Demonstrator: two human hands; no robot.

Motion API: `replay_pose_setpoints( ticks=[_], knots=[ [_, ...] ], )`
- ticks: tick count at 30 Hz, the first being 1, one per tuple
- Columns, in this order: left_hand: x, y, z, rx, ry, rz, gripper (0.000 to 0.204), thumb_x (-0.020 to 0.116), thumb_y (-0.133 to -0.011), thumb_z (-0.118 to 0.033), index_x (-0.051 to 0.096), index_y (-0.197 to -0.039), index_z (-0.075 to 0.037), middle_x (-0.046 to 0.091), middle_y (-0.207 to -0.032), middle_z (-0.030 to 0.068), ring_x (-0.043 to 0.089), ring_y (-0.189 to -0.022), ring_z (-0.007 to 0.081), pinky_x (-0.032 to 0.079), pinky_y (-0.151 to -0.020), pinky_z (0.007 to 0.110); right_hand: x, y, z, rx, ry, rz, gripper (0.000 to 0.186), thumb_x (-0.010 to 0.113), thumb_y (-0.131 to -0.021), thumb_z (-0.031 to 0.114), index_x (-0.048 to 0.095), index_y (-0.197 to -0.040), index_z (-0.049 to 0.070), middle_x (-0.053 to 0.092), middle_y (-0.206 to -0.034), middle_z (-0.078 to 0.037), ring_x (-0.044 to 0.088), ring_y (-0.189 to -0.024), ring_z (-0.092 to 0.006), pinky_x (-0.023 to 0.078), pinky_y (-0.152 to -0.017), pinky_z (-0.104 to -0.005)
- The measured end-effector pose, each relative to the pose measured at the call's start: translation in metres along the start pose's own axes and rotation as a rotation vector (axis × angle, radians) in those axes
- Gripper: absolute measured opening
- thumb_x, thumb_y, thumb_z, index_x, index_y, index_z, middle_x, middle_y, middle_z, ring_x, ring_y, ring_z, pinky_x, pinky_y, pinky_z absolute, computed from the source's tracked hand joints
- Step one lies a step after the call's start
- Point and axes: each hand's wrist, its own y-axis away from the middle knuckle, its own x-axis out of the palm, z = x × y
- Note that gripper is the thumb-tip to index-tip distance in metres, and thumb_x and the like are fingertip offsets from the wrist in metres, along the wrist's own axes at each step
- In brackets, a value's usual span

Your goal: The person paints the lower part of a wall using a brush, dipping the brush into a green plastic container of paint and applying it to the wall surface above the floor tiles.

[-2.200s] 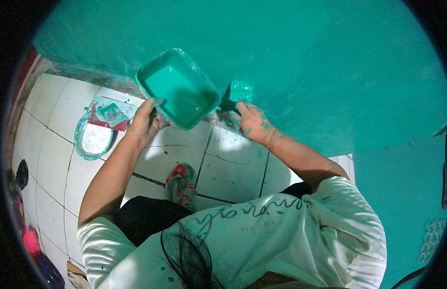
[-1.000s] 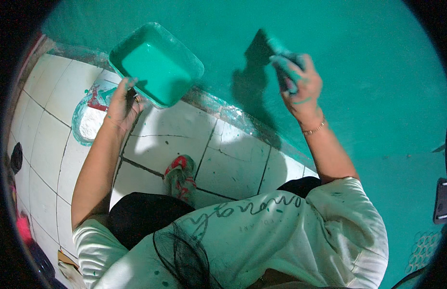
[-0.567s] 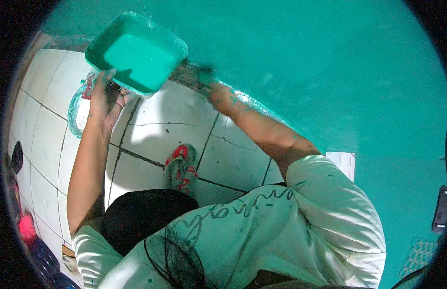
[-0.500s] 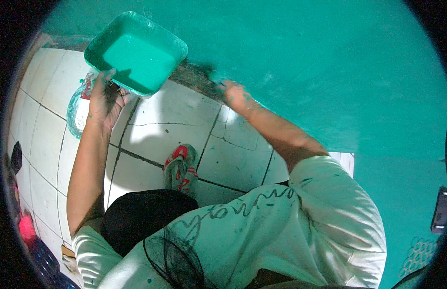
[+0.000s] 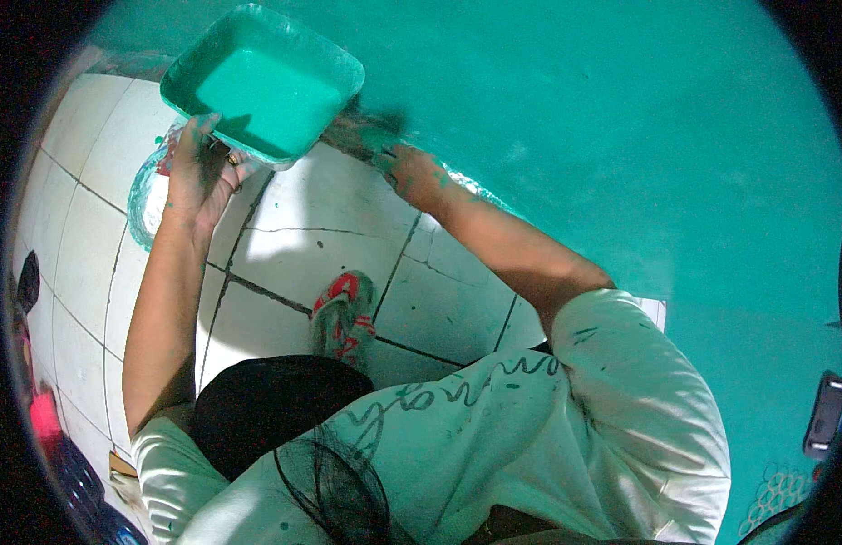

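My left hand (image 5: 203,173) is closed on the near rim of a teal plastic tray (image 5: 316,111) holding teal paint, held up near the foot of the painted wall (image 5: 575,118). My right hand (image 5: 413,177), spotted with paint, is down at the unpainted grimy strip (image 5: 344,127) along the wall's foot, fingers curled on a paintbrush (image 5: 377,143) that is blurred and mostly hidden. Behind my left hand, a shallow container (image 5: 147,213) of white material stands on the tiles, with a red-edged piece (image 5: 167,154) partly hidden at it.
White cracked floor tiles (image 5: 294,209) lie below me, with my shoe (image 5: 344,318) on them. Dark and pink items (image 5: 47,422) sit at the far left. A dark object (image 5: 827,409) and a pale looped-pattern piece (image 5: 770,495) are at the right edge, beside teal surfaces.
The tray has shifted up and left in view. My right hand with the brush rose rightward up the wall, then came down and left to the wall's foot, where it moves slightly.
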Motion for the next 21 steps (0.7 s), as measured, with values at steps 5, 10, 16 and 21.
replay_pose_setpoints(
  ticks=[5, 10, 16, 21],
  knots=[
    [-0.003, 0.008, -0.014, 0.041, 0.016, 0.040, 0.042, 0.058, -0.087, -0.027, 0.045, -0.120, -0.004, 0.052, -0.117, 0.0170, 0.056, -0.100, 0.0298, 0.049, -0.088, 0.050, -0.018, -0.012, -0.043, -0.173, 0.083, -0.290, 0.037, 0.066, -0.058, 0.002, 0.063, -0.095, 0.007, 0.063, -0.097, -0.019, 0.061, -0.085, -0.0355, 0.050, -0.073, -0.0428],
    [-0.003, 0.016, -0.019, 0.089, -0.047, -0.057, 0.041, 0.056, -0.088, -0.029, 0.044, -0.118, -0.005, 0.051, -0.114, 0.0169, 0.057, -0.091, 0.0272, 0.050, -0.088, 0.049, -0.121, 0.062, 0.017, -0.116, -0.037, -0.653, 0.044, 0.069, -0.056, 0.003, 0.064, -0.099, 0.008, 0.061, -0.098, -0.017, 0.061, -0.086, -0.0356, 0.051, -0.074, -0.0415],
    [-0.004, 0.013, -0.023, 0.116, -0.106, -0.087, 0.052, 0.055, -0.088, -0.034, 0.034, -0.122, -0.001, 0.044, -0.120, 0.0197, 0.056, -0.099, 0.0297, 0.050, -0.089, 0.049, 0.003, -0.001, 0.023, -0.196, 0.057, -0.312, 0.034, 0.068, -0.067, 0.015, 0.061, -0.100, 0.008, 0.057, -0.099, -0.016, 0.059, -0.082, -0.0363, 0.049, -0.066, -0.0451],
    [-0.011, 0.016, -0.028, 0.112, 0.021, -0.152, 0.036, 0.061, -0.084, -0.027, 0.050, -0.106, -0.002, 0.056, -0.102, 0.0151, 0.055, -0.077, 0.0225, 0.053, -0.077, 0.042, -0.019, -0.047, 0.005, -0.031, -0.018, -0.247, 0.030, 0.068, -0.068, 0.010, 0.061, -0.097, 0.009, 0.056, -0.103, -0.017, 0.059, -0.086, -0.0351, 0.050, -0.072, -0.0439]
  ],
)
